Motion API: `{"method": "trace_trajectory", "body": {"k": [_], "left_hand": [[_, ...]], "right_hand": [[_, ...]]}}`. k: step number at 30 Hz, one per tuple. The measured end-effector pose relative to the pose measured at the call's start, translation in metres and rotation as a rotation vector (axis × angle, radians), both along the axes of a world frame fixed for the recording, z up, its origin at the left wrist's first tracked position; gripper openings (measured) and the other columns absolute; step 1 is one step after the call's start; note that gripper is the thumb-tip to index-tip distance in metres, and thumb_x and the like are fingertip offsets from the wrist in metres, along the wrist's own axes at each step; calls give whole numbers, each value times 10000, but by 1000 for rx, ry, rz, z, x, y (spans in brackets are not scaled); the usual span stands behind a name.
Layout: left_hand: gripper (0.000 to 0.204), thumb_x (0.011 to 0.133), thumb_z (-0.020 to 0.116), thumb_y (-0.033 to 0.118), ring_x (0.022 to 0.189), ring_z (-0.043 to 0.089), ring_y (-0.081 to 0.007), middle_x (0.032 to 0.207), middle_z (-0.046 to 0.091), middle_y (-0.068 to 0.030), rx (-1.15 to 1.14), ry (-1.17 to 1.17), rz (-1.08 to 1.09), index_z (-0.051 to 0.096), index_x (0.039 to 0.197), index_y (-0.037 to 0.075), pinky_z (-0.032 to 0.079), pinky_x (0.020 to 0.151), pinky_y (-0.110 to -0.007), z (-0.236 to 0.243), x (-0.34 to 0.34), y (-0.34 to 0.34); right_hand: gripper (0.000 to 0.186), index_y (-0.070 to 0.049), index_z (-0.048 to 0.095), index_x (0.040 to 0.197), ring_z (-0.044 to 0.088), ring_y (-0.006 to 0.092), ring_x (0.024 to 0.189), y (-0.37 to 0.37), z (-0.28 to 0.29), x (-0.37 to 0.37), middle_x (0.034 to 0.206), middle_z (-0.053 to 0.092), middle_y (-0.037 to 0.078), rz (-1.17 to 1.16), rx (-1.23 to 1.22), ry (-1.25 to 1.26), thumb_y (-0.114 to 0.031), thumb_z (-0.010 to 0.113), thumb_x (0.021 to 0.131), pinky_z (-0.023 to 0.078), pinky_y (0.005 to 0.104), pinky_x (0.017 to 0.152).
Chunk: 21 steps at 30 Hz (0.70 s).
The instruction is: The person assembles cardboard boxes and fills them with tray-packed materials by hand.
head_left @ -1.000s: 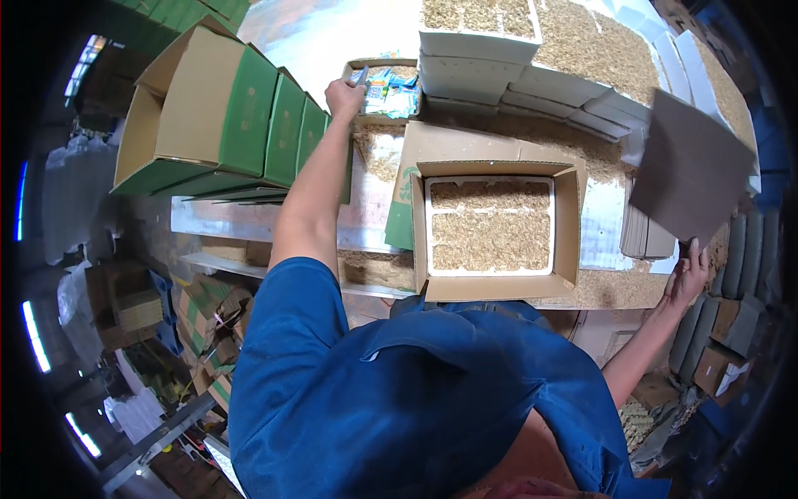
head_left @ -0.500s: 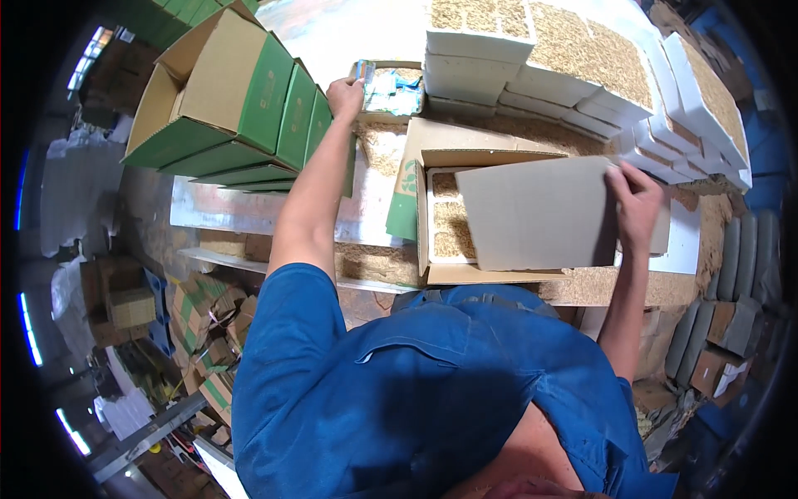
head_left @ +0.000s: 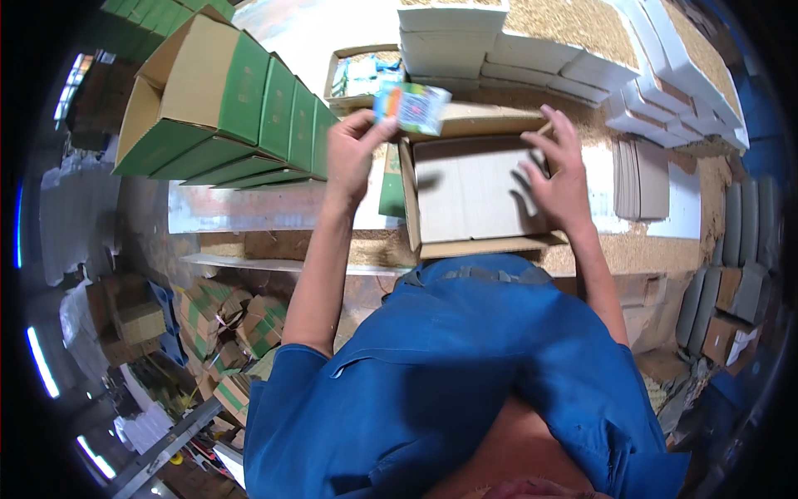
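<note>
My left hand pinches a small colourful printed packet by its left end, above the far left corner of an open carton. Inside that carton a flat grey-white cardboard sheet lies level, covering what is underneath. My right hand hovers over the carton's right side with fingers spread and nothing in them. Behind the packet stands a small shallow cardboard box with more blue and white packets in it.
A row of green open cartons stands to the left. White blocks with straw-coloured tops are stacked at the back right. Several cardboard sheets lie in a stack right of the carton. Folded cartons are heaped at lower left.
The cardboard sheet, tilted in my right hand before, now lies flat in the carton and that hand has let go. My left hand has brought a packet from the small box toward the carton.
</note>
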<state>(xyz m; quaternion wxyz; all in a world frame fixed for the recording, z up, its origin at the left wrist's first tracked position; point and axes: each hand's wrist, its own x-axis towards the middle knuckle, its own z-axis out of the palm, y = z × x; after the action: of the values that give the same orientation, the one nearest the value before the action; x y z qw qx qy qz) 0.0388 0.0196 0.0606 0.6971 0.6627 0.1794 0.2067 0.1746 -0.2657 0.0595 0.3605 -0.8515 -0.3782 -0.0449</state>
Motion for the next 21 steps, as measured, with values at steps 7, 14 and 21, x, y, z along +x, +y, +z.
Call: {"method": "trace_trajectory", "body": {"k": [7,14,21], "left_hand": [[265,885,702,184,849,712,-291,932,731,-157,820,635,-373,710,1063,-13,547,819,-380,10,16,-85],[561,923,639,141,1313,502,-296,1413,522,-174,1059,74,200,461,1450,63,415,1099,-393,-11,-23,-86],[617,1033,485,378,1398,393,-268,1551,364,-149,-152,365,-40,276,1552,120,336,1143,-355,-100,-62,-77]], "right_hand": [[268,-53,742,1084,615,252,1199,-47,-13,25,1319,639,112,-210,329,352,-48,683,823,462,368,1047],[316,-23,698,1192,623,201,1158,-88,-48,6,1300,636,135,-231,450,721,-95,713,885,507,341,990],[878,-20,212,1560,457,273,1356,-79,-129,-1,1496,443,197,51,429,1176,-444,665,938,379,369,1114]]}}
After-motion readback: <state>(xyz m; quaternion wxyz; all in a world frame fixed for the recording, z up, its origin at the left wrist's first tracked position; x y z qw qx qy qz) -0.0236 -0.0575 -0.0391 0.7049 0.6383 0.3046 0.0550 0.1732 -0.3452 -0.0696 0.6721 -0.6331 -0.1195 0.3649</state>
